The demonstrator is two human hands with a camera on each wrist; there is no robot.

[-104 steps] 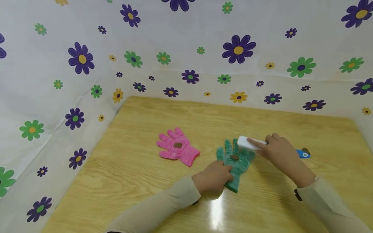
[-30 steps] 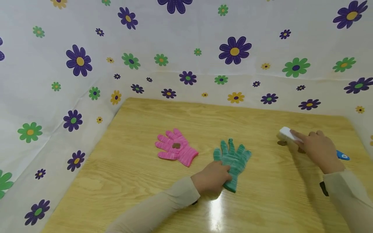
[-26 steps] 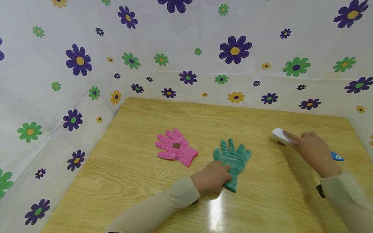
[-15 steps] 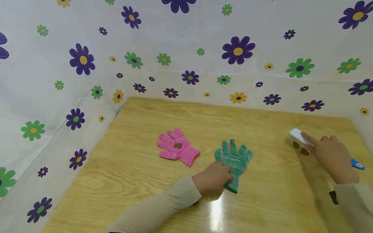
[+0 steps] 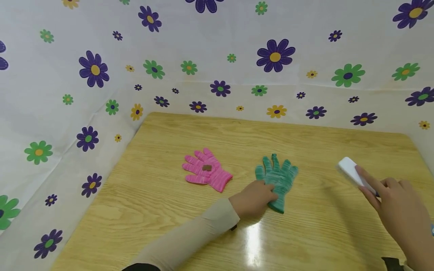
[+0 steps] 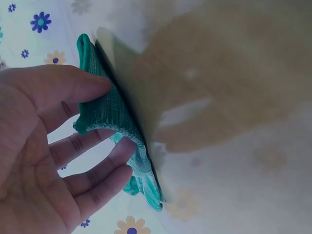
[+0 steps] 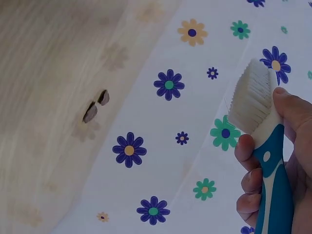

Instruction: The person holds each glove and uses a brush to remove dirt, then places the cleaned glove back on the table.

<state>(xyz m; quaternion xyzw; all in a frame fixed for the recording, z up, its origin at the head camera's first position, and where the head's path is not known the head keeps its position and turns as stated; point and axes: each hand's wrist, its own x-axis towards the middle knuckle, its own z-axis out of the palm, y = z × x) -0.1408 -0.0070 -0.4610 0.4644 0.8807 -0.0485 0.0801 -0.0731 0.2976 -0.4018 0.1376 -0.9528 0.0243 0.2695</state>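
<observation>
A green knit glove (image 5: 281,180) lies palm area up on the table, fingers pointing away. My left hand (image 5: 255,197) is at its cuff; the left wrist view shows the thumb on one side of the green cuff (image 6: 105,107) and fingers on the other, pinching it. On the right, my right hand (image 5: 400,207) grips a brush (image 5: 352,173) above the table. In the right wrist view this brush (image 7: 253,100) shows white bristles and a blue-and-white handle, with fingers curled round it. Two brown pieces (image 7: 91,112) lie on the table there; the head view hides them.
A pink glove (image 5: 207,171) with a brown patch on its palm lies left of the green one. The wood-grain table (image 5: 162,150) meets a white flower-print sheet (image 5: 203,37) at the back and left.
The brush went from the green glove to the right side, over the brown pieces, and has since risen toward me. The brown patch left the green glove. That glove has shifted slightly away and right.
</observation>
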